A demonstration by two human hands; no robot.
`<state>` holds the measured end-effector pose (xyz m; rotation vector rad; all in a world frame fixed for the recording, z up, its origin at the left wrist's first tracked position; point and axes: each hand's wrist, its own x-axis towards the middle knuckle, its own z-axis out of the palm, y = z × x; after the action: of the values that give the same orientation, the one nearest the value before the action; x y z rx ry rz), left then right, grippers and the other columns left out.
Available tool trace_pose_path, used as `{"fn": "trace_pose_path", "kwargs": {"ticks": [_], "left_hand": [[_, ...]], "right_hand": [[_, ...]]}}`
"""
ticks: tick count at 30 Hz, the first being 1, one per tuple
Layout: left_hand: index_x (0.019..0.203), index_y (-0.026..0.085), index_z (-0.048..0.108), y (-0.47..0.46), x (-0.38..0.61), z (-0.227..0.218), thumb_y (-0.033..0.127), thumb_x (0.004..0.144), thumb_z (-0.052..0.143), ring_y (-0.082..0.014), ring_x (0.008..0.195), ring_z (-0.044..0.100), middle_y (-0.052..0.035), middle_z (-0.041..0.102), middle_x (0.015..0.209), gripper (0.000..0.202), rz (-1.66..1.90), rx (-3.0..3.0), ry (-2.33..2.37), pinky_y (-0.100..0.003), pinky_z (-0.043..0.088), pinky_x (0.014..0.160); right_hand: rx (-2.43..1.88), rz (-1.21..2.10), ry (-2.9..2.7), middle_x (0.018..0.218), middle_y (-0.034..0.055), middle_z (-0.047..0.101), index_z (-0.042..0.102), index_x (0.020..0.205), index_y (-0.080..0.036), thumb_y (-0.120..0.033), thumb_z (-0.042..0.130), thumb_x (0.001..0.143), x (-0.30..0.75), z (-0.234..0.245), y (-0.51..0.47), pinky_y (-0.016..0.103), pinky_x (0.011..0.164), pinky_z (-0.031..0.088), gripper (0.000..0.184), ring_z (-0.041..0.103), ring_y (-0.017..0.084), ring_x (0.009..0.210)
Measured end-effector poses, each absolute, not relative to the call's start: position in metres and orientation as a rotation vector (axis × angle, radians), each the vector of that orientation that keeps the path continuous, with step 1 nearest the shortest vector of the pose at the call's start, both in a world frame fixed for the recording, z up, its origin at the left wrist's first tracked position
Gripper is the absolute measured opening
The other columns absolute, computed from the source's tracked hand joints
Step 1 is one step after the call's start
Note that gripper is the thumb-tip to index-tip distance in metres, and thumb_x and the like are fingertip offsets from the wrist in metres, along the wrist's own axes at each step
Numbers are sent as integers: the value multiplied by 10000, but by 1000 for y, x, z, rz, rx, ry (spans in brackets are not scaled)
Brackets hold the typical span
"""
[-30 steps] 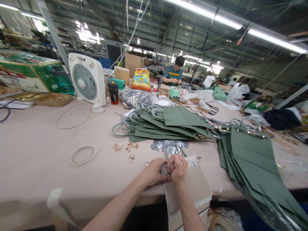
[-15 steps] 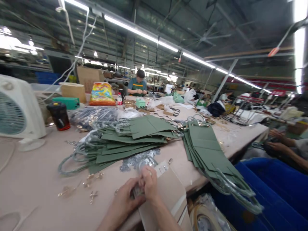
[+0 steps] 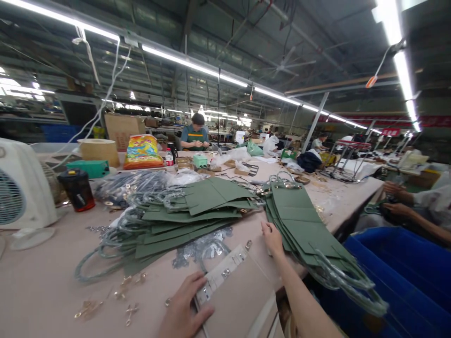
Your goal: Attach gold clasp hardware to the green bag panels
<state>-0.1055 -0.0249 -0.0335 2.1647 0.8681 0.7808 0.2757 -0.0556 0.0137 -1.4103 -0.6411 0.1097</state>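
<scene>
My left hand [image 3: 185,307] lies on the table at the left edge of a tan folded paper bag [image 3: 243,300], fingers pressed on its white strip with metal clips. My right hand [image 3: 272,236] reaches out to the left edge of a fanned stack of green paper bags [image 3: 305,230] with rope handles; its fingers touch the stack and curl at its edge. Between the hands lies a heap of small silvery metal parts [image 3: 202,246]. A second, larger pile of green bags [image 3: 183,216] lies beyond the left hand.
Gold metal fittings [image 3: 121,293] lie scattered at the near left. A white fan [image 3: 21,190], a dark cup [image 3: 77,190] and a snack bag [image 3: 143,152] stand at the back. A blue bin [image 3: 394,272] is at the right, with another person's arms [image 3: 405,211]. A person sits at the far end.
My hands have parted: the right hand left the small piece both held and reached out to the right-hand green stack. The left hand now rests on the tan bag. The view swung right.
</scene>
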Motion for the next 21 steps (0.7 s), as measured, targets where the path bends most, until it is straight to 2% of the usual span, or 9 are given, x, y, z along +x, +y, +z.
{"fn": "trace_pose_path", "kwargs": {"ticks": [3, 5, 7, 9, 13, 15, 17, 19, 21], "left_hand": [[1249, 319, 740, -27, -106, -34, 305, 766, 804, -321, 1336, 605, -78, 639, 1435, 488, 810, 2184, 871, -467, 492, 1159], [1256, 317, 734, -27, -106, -36, 315, 772, 807, -319, 1333, 607, -83, 643, 1427, 489, 836, 2209, 873, -466, 499, 1154], [1253, 303, 732, -26, -105, -37, 327, 794, 794, -312, 1314, 621, -92, 655, 1404, 463, 877, 2241, 867, -465, 513, 1140], [1247, 281, 729, -26, -105, -38, 346, 841, 751, -301, 1283, 641, -100, 674, 1367, 411, 946, 2266, 864, -469, 534, 1119], [1243, 227, 710, -31, -109, -34, 394, 939, 628, -285, 1211, 675, -117, 703, 1288, 356, 1181, 2169, 964, -471, 575, 1067], [1245, 204, 691, -38, -115, -32, 434, 939, 620, -280, 1128, 705, -128, 700, 1267, 390, 1298, 2015, 1063, -454, 617, 995], [1261, 196, 667, -47, -127, -31, 481, 911, 642, -274, 1061, 723, -128, 691, 1257, 451, 1380, 1807, 1165, -429, 646, 922], [1264, 204, 659, -54, -149, -32, 526, 849, 685, -282, 1015, 736, -112, 699, 1220, 525, 1431, 1592, 1283, -416, 659, 874], [1221, 235, 680, -59, -179, -33, 562, 749, 744, -306, 947, 752, -77, 731, 1120, 578, 1459, 1421, 1435, -421, 668, 814]], "right_hand": [[-1492, 24, -666, 1070, 153, 719, 749, 983, -162, -534, 803, 669, 275, 19, -59, 467, 1017, 455, 490, 611, 346, 1118], [-1512, -6, -721, 1193, 167, 691, 743, 1089, -165, -556, 753, 740, 258, 18, -65, 474, 1062, 434, 524, 591, 338, 1174], [-1511, 32, -792, 1184, 151, 700, 731, 1143, -173, -566, 695, 827, 226, 15, -75, 445, 992, 491, 506, 636, 305, 1081], [-1479, 178, -860, 1076, 115, 729, 716, 1170, -178, -549, 654, 896, 185, 9, -90, 374, 855, 546, 465, 674, 256, 927], [-1429, 536, -1079, 810, 34, 706, 720, 1127, -189, -468, 567, 996, 102, -5, -120, 264, 624, 515, 344, 640, 171, 653], [-1442, 576, -1202, 799, 31, 712, 736, 1061, -202, -408, 551, 1009, 75, -10, -129, 259, 624, 505, 282, 648, 167, 652], [-1485, 492, -1309, 865, 43, 740, 747, 1015, -219, -339, 565, 998, 61, -13, -133, 274, 705, 510, 219, 685, 188, 756], [-1530, 387, -1371, 917, 45, 755, 752, 979, -231, -285, 584, 980, 57, -13, -134, 285, 766, 497, 176, 695, 201, 844], [-1551, 355, -1383, 896, 33, 752, 749, 964, -237, -259, 582, 978, 57, -13, -134, 279, 747, 480, 168, 688, 192, 824]]}}
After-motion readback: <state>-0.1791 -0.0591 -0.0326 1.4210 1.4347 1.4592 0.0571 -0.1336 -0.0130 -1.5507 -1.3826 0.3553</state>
